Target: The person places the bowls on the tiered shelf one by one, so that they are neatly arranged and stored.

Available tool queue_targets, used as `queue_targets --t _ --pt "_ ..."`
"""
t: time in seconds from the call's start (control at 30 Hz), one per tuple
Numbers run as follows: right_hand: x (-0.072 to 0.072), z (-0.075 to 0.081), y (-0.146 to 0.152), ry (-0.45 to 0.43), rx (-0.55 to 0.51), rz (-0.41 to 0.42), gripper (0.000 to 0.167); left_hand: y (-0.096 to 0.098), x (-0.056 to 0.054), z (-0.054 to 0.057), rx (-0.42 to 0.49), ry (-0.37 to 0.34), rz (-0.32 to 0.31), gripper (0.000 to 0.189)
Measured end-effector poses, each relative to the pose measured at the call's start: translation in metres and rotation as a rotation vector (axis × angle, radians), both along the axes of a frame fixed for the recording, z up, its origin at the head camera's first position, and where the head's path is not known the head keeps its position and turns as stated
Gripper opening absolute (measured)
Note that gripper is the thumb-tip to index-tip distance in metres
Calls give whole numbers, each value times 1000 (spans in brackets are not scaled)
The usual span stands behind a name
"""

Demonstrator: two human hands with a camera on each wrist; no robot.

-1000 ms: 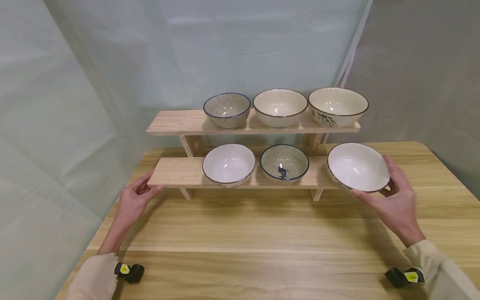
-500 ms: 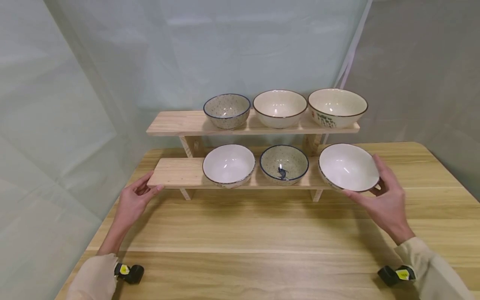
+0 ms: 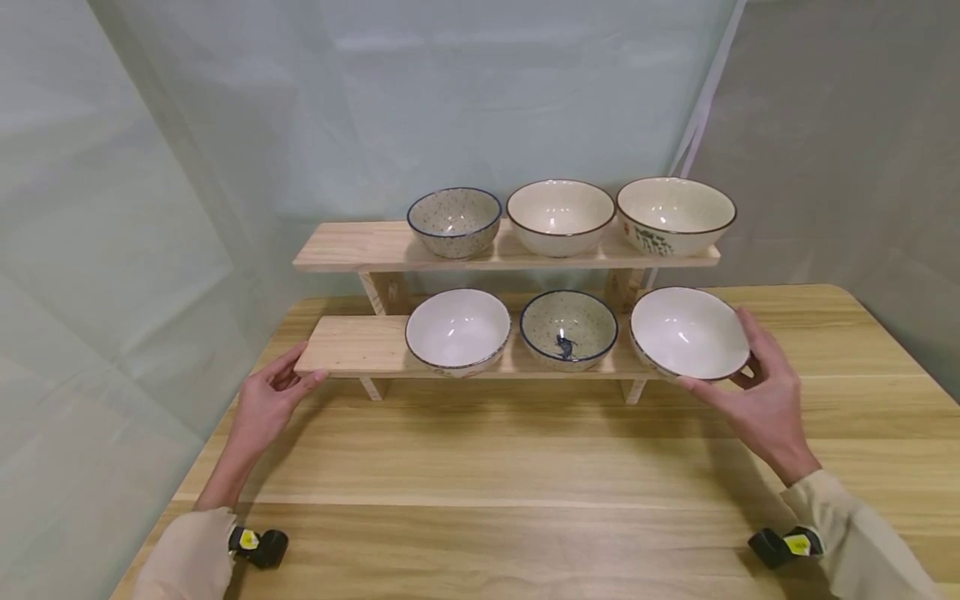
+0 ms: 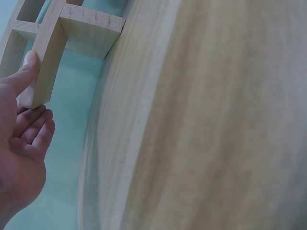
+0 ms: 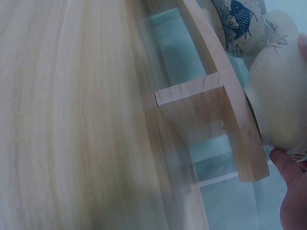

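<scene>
A white bowl [image 3: 690, 333] with a dark rim sits at the right end of the two-tier wooden shelf's lower board [image 3: 360, 343]. My right hand [image 3: 767, 400] holds it by its right side, thumb at the front and fingers partly hidden behind. In the right wrist view the bowl's pale outer wall [image 5: 278, 96] is at the board. At the other end, my left hand [image 3: 266, 400] grips the board's left tip. The left wrist view has the thumb [image 4: 26, 72] on one face of the board and the fingers curled at its end.
Another white bowl [image 3: 458, 329] and a speckled bowl [image 3: 568, 325] with a blue motif share the lower board. Above, a speckled bowl [image 3: 454, 221] and two cream bowls [image 3: 561, 217] line the upper board [image 3: 352, 243]. The shelf stands on a wooden table [image 3: 495, 475] before pale curtains.
My right hand has moved left with the white bowl, bringing it closer to the speckled bowl on the lower board. My left hand has stayed on the board's left end.
</scene>
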State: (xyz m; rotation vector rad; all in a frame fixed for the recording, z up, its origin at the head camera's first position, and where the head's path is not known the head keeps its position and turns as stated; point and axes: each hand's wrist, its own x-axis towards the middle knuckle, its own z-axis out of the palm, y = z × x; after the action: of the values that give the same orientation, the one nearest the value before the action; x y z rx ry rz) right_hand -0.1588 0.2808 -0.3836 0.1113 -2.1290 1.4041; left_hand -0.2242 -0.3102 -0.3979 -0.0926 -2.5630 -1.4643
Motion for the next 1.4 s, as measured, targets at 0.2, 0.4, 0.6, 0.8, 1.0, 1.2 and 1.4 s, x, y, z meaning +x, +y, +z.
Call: queue_targets --t 0.2,0.4,0.6,0.8,1.0,1.2,1.4 --pt "-2 0 -2 1 1 1 104 0 0 0 3 0 -7 69" --pt "-3 -1 -3 0 -2 10 104 0 0 1 2 2 -10 69" --pt "-4 0 -3 3 0 21 103 0 1 1 9 3 -13 69" --pt "-5 1 -3 -11 -2 25 102 0 0 1 9 2 -13 69" --pt "-6 1 -2 -27 -12 39 101 0 0 0 12 8 -16 68" --pt "-6 3 -2 -51 -5 48 99 -1 1 0 5 4 -20 69" --pt "-7 4 -2 -76 22 59 97 -1 0 0 2 11 -14 69"
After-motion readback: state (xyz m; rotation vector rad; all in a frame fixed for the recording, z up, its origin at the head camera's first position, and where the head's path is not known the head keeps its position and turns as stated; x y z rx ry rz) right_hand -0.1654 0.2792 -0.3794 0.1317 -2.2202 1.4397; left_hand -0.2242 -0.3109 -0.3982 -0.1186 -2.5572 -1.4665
